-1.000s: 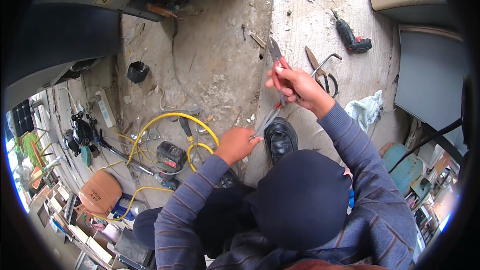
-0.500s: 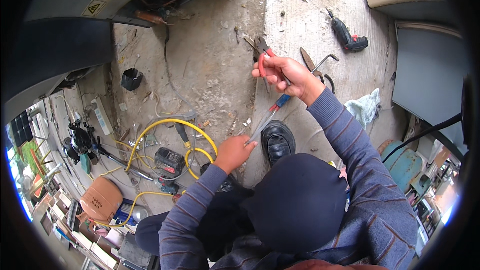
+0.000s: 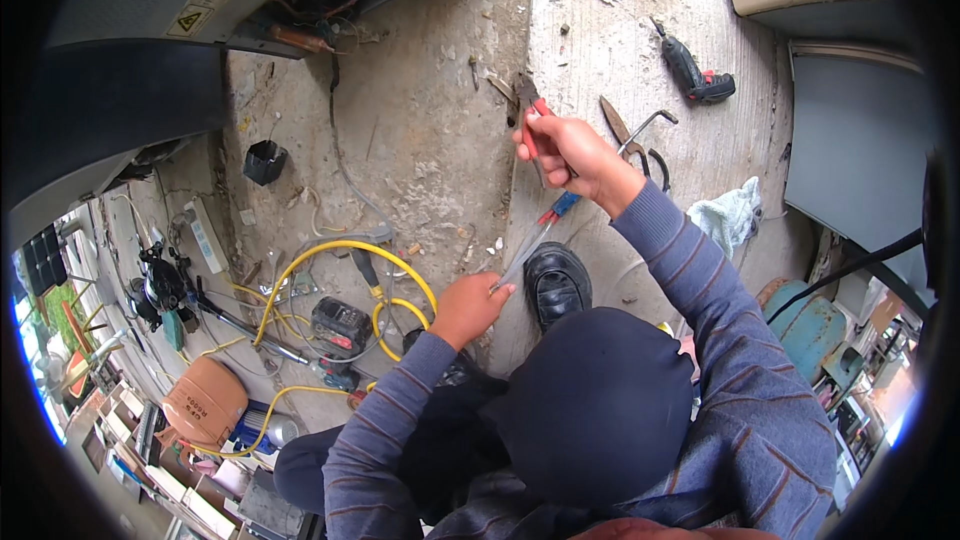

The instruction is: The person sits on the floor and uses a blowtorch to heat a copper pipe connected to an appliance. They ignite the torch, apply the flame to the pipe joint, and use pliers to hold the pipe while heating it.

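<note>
Cutting pliers (image 3: 537, 112) with red handles sit in my right hand (image 3: 585, 162), whose fingers are wrapped round them; the jaws point away from me. Thin, pale wire-like strands (image 3: 520, 255) are pinched in my left hand (image 3: 470, 306), near my black shoe (image 3: 557, 285). They run up to a blue piece (image 3: 565, 204) with red ends, just below my right hand. What that blue piece is, I cannot tell. Right of my right hand lie large dark shears (image 3: 616, 123) and a bent metal rod (image 3: 655, 117).
A black power tool (image 3: 690, 68) lies far right, with a pale cloth (image 3: 725, 215) nearer. At left are a yellow hose (image 3: 300, 258), a dark battery-like block (image 3: 340, 325), a power strip (image 3: 205, 235) and a black cup (image 3: 264, 161). A grey machine (image 3: 130, 0) stands far left.
My right hand has squeezed the pliers' handles closer together, and their jaws have narrowed. My left hand keeps its hold on the strands, nearly still.
</note>
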A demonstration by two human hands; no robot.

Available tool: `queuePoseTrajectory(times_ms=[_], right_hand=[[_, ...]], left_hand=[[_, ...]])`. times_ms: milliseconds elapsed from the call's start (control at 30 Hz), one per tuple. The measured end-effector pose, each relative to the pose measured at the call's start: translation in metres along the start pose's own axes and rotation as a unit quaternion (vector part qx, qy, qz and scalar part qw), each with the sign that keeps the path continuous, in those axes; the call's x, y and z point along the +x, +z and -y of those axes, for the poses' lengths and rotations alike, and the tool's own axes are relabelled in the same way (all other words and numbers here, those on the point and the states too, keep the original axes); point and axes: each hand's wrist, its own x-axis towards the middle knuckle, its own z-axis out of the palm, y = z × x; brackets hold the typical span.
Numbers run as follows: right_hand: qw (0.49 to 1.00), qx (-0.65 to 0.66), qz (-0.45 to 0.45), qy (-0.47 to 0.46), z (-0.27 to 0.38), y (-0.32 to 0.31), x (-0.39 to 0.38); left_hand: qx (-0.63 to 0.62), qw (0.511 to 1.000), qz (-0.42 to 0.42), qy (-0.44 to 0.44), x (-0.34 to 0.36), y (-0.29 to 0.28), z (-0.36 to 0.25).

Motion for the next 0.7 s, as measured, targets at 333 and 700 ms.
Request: queuePoseTrajectory(times_ms=[333, 700], right_hand=[[0.78, -0.516, -0.174, -0.308, -0.048, -0.011, -0.072], [0.701, -0.554, -0.204, -0.4, -0.076, -0.026, -0.09]], left_hand=[[-0.288, 0.923, -0.25, 0.054, 0.048, -0.055, -0.028], [-0.573, 0.807, -0.113, 0.082, 0.065, -0.087, -0.118]])
